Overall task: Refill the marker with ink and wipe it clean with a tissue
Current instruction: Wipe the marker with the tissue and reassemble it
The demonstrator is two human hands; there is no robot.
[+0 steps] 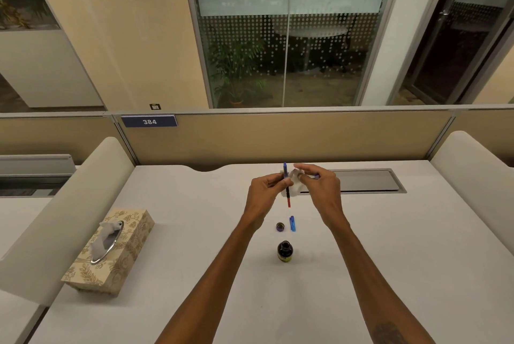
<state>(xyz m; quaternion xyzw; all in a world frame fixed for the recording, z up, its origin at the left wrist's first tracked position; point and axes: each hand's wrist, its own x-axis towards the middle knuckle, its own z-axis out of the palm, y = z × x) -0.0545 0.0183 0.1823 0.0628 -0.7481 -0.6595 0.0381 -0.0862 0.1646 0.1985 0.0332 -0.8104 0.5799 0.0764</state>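
Observation:
My left hand (268, 186) pinches a thin marker (287, 193) held upright above the white desk (194, 274); its top is blue, its lower part dark with a red end. My right hand (319, 185) holds a crumpled white tissue (293, 180) against the marker, with a small blue piece showing at its fingers. On the desk below lie a blue marker cap (292, 223), a small dark bottle cap (280, 226) and an uncapped dark ink bottle (284, 252) with a yellow label.
A beige patterned tissue box (111, 252) with a tissue sticking out stands at the left. A grey cable hatch (367, 181) is set into the desk behind my hands. Low padded dividers flank the desk, and a partition panel (278, 135) closes the far edge.

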